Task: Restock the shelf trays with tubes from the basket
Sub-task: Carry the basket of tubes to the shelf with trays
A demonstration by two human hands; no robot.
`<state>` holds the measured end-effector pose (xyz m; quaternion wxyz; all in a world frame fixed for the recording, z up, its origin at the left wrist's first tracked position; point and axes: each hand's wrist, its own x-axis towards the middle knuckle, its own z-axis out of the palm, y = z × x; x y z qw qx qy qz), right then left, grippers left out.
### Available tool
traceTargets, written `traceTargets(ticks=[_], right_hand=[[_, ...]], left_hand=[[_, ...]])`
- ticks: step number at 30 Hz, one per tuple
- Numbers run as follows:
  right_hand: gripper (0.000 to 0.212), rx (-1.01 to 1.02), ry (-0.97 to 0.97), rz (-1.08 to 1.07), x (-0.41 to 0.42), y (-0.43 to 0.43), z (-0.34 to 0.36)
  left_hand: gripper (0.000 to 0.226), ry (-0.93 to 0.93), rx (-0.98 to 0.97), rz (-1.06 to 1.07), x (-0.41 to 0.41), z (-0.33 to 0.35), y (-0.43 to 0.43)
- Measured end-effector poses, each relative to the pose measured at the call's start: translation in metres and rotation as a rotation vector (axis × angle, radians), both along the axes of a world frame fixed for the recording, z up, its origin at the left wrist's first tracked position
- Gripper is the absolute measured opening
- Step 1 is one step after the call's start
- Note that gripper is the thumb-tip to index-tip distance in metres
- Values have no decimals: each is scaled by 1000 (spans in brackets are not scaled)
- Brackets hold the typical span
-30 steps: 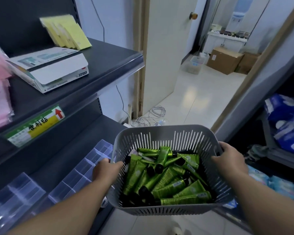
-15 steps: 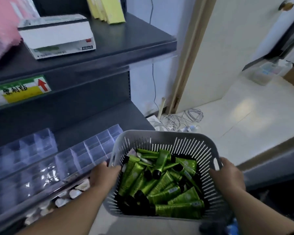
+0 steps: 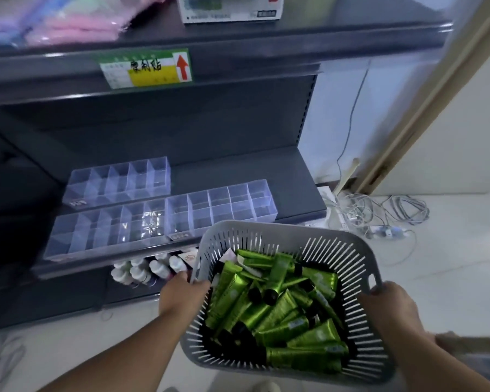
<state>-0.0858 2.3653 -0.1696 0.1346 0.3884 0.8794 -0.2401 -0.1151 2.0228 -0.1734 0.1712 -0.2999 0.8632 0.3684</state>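
Since the earlier frames we see the view swung left to face the shelving square on, and the basket (image 3: 337, 256) carried nearer to it, both hands keeping their hold. The left hand (image 3: 181, 295) grips the basket's left rim, thumb hooked inside over the edge and fingers hidden behind the wall. The right hand (image 3: 391, 304) is curled round the right rim just beside the handle slot. Between them the grey slotted basket hangs tilted and holds a loose pile of green tubes (image 3: 277, 309) with black caps, lying crossed over one another. The far corner of the basket overlaps the front edge of the lower shelf (image 3: 238, 171) in our view; we cannot tell whether it touches. On that shelf stand the clear trays (image 3: 108, 233), two end to end along the front and one behind them at the left, each split into compartments. Under the shelf edge, near the left hand, stand small white bottles (image 3: 150, 271). The shelf above carries a green and yellow label (image 3: 146, 67), a white box (image 3: 232, 8) and pink packets (image 3: 77, 24). Cables (image 3: 379, 213) lie tangled on the floor at the right.
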Motion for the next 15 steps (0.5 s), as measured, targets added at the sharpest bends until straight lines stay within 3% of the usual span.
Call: traceTargets(ticks=[15], right_hand=[[14,-48,14,231,-30,-123,-61]], left_hand=[[20,-59,-114,239,42,-52,-119]])
